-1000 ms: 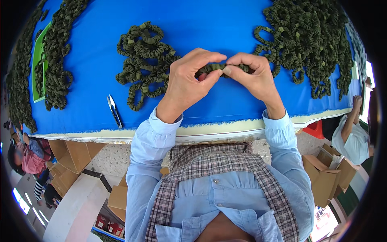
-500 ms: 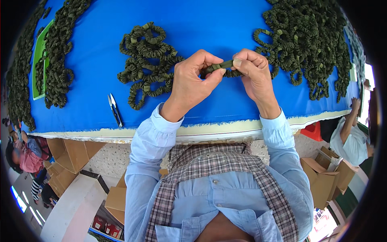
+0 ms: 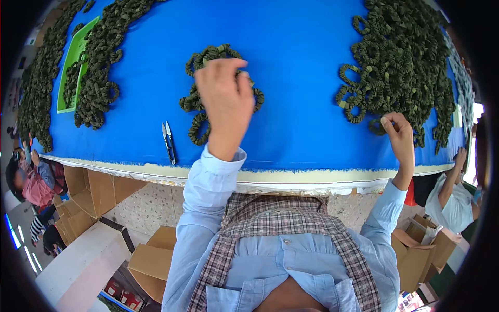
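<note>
Dark green gathered fabric rings, like scrunchies, lie in a small pile (image 3: 195, 101) at the middle of the blue-covered table. My left hand (image 3: 224, 96) is over this pile, slightly blurred, its thumb apart from the fingers and no ring visible in it. It hides part of the pile. Over to the right, my right hand (image 3: 400, 132) pinches a dark green scrunchie (image 3: 376, 126) between thumb and fingers, at the near edge of a large heap of scrunchies (image 3: 403, 67). Thread snips (image 3: 169, 143) with a black handle rest left of the small pile.
A green tray (image 3: 65, 99) stands at the left among more heaped scrunchies (image 3: 101, 78). The table's near edge has a cream border (image 3: 249, 179). Cardboard boxes (image 3: 153, 260) sit below on the left, others (image 3: 416, 255) on the right. People are visible at both sides.
My hands have parted. The ring held between them has left them; my left hand moved over the small pile, my right hand rightward to the large heap, now pinching a scrunchie. The view shifted slightly.
</note>
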### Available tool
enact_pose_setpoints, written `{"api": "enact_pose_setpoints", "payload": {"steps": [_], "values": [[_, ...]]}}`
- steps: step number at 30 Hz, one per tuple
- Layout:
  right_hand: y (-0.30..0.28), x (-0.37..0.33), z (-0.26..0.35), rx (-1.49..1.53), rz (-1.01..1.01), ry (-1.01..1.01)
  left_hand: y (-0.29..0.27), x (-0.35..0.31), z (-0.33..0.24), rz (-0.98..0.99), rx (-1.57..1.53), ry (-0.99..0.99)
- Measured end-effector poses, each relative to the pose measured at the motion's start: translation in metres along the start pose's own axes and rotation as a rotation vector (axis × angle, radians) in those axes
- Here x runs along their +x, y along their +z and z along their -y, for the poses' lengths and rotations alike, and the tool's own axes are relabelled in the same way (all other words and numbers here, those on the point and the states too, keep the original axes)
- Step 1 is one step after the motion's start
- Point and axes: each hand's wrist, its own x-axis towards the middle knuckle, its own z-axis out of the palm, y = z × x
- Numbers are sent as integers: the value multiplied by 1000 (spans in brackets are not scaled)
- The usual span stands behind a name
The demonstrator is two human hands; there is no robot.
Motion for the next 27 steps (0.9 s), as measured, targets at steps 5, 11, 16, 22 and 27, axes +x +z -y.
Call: {"api": "enact_pose_setpoints", "payload": {"steps": [5,11,16,22,27], "values": [[14,2,-6,-387,-363,-33,-2,5,31,100,292,-109],[44,10,81,-12,-257,-279,8,7,39,88,243,-6],[81,32,129,538,28,-313,9,9,14,-12,-194,156],[105,53,145,727,76,-302,25,-17,-23,186,-716,170],[118,40,130,849,94,-209,34,-31,-28,388,-1216,-320]]}}
